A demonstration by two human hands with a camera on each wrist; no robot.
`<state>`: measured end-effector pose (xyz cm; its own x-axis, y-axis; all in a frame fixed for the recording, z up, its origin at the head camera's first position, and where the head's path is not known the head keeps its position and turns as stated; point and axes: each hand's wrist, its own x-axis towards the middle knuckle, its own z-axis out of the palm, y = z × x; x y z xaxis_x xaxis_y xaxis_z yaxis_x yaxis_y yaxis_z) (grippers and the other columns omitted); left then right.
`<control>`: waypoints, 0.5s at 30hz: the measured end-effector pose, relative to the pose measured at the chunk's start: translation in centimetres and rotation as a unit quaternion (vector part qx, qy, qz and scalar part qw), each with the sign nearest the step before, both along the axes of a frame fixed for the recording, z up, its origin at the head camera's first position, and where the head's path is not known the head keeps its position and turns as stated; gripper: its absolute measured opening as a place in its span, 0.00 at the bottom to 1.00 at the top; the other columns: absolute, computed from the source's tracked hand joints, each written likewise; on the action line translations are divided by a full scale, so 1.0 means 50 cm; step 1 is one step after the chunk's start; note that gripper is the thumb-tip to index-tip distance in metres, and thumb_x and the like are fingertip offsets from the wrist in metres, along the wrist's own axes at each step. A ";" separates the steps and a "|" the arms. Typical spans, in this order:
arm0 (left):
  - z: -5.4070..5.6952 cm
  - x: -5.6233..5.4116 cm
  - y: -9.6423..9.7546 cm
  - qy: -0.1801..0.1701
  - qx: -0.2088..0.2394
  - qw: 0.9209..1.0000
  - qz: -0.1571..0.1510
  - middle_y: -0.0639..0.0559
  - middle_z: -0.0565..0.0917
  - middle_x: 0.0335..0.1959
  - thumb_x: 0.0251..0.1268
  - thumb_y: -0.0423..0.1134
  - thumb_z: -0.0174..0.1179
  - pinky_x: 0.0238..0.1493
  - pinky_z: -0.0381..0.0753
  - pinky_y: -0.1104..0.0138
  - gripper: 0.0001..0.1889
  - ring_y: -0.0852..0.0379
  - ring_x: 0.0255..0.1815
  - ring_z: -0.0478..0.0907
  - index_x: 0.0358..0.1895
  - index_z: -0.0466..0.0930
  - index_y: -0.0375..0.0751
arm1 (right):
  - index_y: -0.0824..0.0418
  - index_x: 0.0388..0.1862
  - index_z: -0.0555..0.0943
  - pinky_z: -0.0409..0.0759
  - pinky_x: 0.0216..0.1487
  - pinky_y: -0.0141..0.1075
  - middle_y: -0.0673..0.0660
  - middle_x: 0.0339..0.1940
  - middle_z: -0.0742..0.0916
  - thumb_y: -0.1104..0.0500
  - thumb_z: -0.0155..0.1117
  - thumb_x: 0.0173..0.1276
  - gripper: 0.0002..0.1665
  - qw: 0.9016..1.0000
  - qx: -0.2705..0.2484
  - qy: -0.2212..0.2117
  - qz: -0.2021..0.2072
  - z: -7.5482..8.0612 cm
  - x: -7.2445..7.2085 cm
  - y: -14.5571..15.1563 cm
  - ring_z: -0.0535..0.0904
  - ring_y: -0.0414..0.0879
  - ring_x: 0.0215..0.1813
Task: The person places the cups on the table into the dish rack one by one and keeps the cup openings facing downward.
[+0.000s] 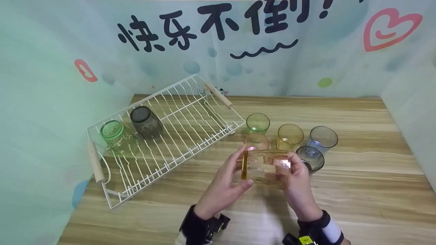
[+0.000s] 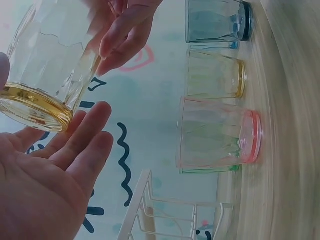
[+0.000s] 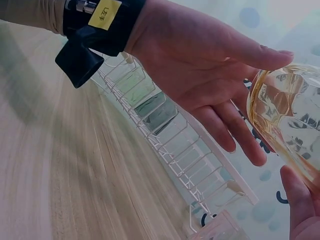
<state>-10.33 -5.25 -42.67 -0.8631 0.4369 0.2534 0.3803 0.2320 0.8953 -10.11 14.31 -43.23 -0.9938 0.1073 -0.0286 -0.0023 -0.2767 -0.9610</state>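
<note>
A clear amber drinking glass (image 1: 267,166) lies sideways in the air between both hands, its thick base to the left. My left hand (image 1: 221,185) holds it at the base end, thumb below and fingers above. At the rim end, my right hand (image 1: 301,190) grips the glass, its fingertips partly hidden behind it. The left wrist view shows the golden base (image 2: 45,107) near the left hand's spread fingers (image 2: 90,132). Just beyond the hands stands a pink glass (image 1: 256,137), partly covered by them. A dark grey glass (image 1: 311,160) stands beside the right hand.
At left is a white wire dish rack with wooden handles (image 1: 95,161). In it, a green glass (image 1: 117,134) and a dark grey glass (image 1: 146,122) stand upside down. Upright on the wooden table are a green glass (image 1: 258,124), a yellow glass (image 1: 290,137) and a blue glass (image 1: 323,139).
</note>
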 end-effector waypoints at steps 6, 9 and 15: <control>0.003 0.002 -0.004 -0.009 0.000 1.000 -0.003 0.42 0.58 0.78 0.57 0.75 0.45 0.72 0.70 0.56 0.51 0.44 0.69 0.70 0.79 0.47 0.48 | 0.60 0.40 0.73 0.89 0.38 0.40 0.52 0.38 0.88 0.71 0.57 0.68 0.08 1.000 0.003 -0.006 -0.001 0.000 -0.001 -0.001 0.87 0.44 0.38; 0.003 0.002 -0.005 -0.003 0.006 1.000 0.001 0.42 0.60 0.77 0.58 0.74 0.45 0.72 0.71 0.56 0.50 0.45 0.67 0.72 0.78 0.48 0.46 | 0.61 0.42 0.73 0.89 0.39 0.39 0.52 0.38 0.88 0.73 0.57 0.66 0.10 1.000 0.009 -0.006 0.002 0.001 0.000 -0.001 0.87 0.43 0.37; 0.003 0.003 -0.006 0.007 0.015 1.000 0.012 0.44 0.64 0.75 0.59 0.73 0.47 0.70 0.73 0.56 0.49 0.46 0.66 0.74 0.78 0.51 0.46 | 0.59 0.45 0.75 0.89 0.37 0.39 0.52 0.40 0.87 0.73 0.59 0.66 0.13 1.000 0.006 -0.013 0.007 0.000 0.000 -0.001 0.87 0.43 0.38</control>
<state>-10.19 -5.54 -42.51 -0.8689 0.4091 0.2786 0.3883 0.2144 0.8962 -10.12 14.28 -43.22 -0.9940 0.0946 -0.0542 0.0273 -0.2647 -0.9640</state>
